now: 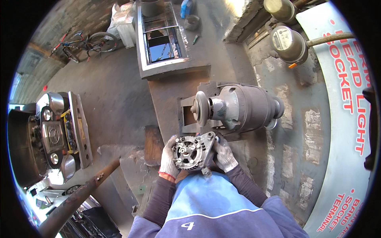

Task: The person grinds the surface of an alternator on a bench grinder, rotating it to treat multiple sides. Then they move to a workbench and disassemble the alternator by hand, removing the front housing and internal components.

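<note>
Close to my body I hold up an alternator [193, 152], a grey metal housing with open vents and several studs on its face. My left hand [169, 158], in a pale knitted glove with a red cuff edge, grips its left side. On the other side my right hand [224, 154], also gloved, closes round the bracket edge; some of its fingers are hidden behind the housing. Just beyond the alternator stands a bench grinder [246, 108] with a wheel [201, 109] at its left end. A gap separates the alternator from the wheel.
Farther off is a bench frame [143, 65] with a metal grille. A rusty pipe [85, 194] slants in at lower left, near a vehicle front [53, 137]. A bicycle [85, 43] leans far left. Electric meters [287, 43] and a white sign board [337, 131] line the right wall.
</note>
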